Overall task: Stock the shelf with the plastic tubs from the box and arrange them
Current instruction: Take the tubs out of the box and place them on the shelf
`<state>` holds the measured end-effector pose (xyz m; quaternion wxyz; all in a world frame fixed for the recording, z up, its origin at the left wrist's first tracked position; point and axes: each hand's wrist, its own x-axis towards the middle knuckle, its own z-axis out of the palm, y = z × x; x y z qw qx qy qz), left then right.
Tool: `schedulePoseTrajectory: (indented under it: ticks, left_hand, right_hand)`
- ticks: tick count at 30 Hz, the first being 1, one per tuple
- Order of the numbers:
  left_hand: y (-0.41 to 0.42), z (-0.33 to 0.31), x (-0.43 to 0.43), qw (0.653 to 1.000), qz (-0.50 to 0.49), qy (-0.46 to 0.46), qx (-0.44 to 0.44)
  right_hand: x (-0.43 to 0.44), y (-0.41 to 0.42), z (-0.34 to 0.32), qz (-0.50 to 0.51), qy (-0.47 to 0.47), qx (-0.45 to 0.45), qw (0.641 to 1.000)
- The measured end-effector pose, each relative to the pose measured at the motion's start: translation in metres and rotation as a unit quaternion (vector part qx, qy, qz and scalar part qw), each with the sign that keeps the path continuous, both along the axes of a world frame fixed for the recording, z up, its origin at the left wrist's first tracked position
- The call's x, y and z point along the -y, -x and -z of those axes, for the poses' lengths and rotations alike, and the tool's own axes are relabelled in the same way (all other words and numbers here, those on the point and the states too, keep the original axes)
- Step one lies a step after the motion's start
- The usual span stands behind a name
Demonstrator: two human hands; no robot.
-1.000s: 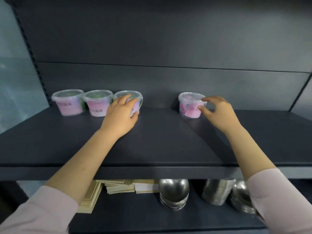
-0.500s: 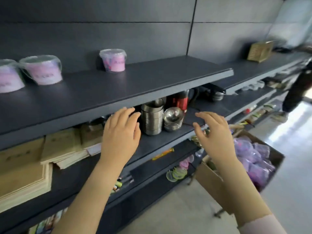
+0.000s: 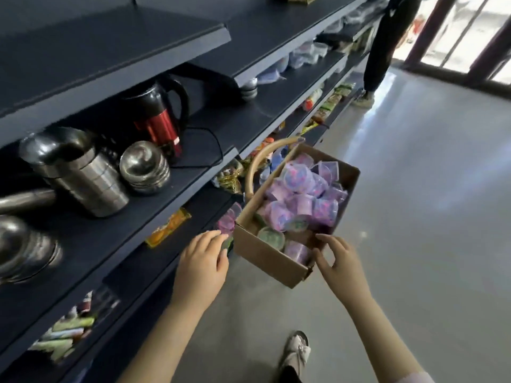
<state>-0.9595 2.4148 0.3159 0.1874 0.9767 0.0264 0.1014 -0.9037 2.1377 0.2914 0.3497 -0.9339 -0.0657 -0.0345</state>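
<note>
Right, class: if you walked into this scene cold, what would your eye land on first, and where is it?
Probably the open cardboard box heaped with pink and purple plastic tubs, centre frame beside the shelving. Both empty hands reach for it, the left hand near its left corner, the right hand at its near edge. The red and black kettle stands out on the shelf above left.

We find nothing legible here: the plastic tubs [image 3: 300, 200] in the box [image 3: 269, 257] show only pink and purple blur, and the packets [image 3: 168, 227] along the shelf [image 3: 91, 244] carry print too smeared to read.
</note>
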Motion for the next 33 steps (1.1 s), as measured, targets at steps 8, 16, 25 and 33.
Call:
schedulePoseTrajectory:
  ticks: [8, 16, 25, 33]
  left_hand:
    - [-0.087, 0.058, 0.051, 0.986, 0.021, 0.108, -0.122]
    - [-0.191, 0.135, 0.035, 0.934, 0.000, 0.262, -0.244]
    - [-0.288, 0.243, 0.037, 0.814, -0.136, 0.457, -0.332]
    - [-0.313, 0.297, 0.059, 0.799, -0.141, 0.492, -0.315]
  right_hand:
    - [0.042, -0.068, 0.070, 0.078, -0.114, -0.174, 0.975]
    - [0.012, -0.127, 0.125, 0.159, -0.211, -0.314, 0.912]
    - [-0.051, -0.234, 0.229, 0.213, -0.293, -0.353, 0.863]
    - [-0.056, -0.248, 0.272, 0.233, -0.317, -0.352, 0.849]
